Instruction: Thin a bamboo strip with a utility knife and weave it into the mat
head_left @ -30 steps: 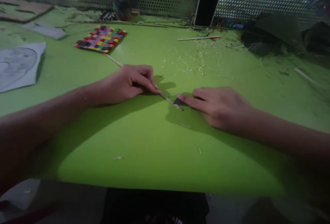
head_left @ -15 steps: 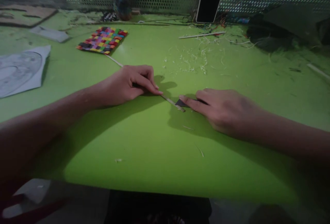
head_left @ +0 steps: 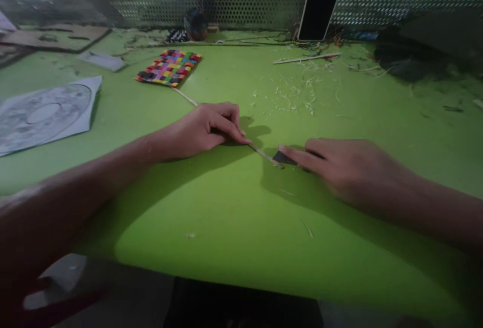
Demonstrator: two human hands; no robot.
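Note:
My left hand (head_left: 217,129) rests on the green tabletop, its fingers pinching a thin pale strip (head_left: 263,154), perhaps of bamboo or wood. One end of the strip sticks out past the fingertips toward my right hand; the other runs back behind the wrist toward a colourful woven mat (head_left: 171,68). My right hand (head_left: 341,167) is closed round a small dark blade (head_left: 283,157), the index finger stretched along it. The blade's tip meets the strip close to its free end. Most of the blade's body is hidden by the fingers.
Curly shavings (head_left: 298,95) lie beyond my hands, with a few slivers (head_left: 308,229) nearer the front edge. A printed paper sheet (head_left: 49,111) is at left. Behind are a cardboard piece (head_left: 60,38), a pale stick (head_left: 298,60), an upright dark panel (head_left: 322,3) and perforated metal (head_left: 249,6).
The whole scene sits farther right and slightly lower, as my head has turned. Both hands keep nearly the same hold, with the blade still at the strip's free end.

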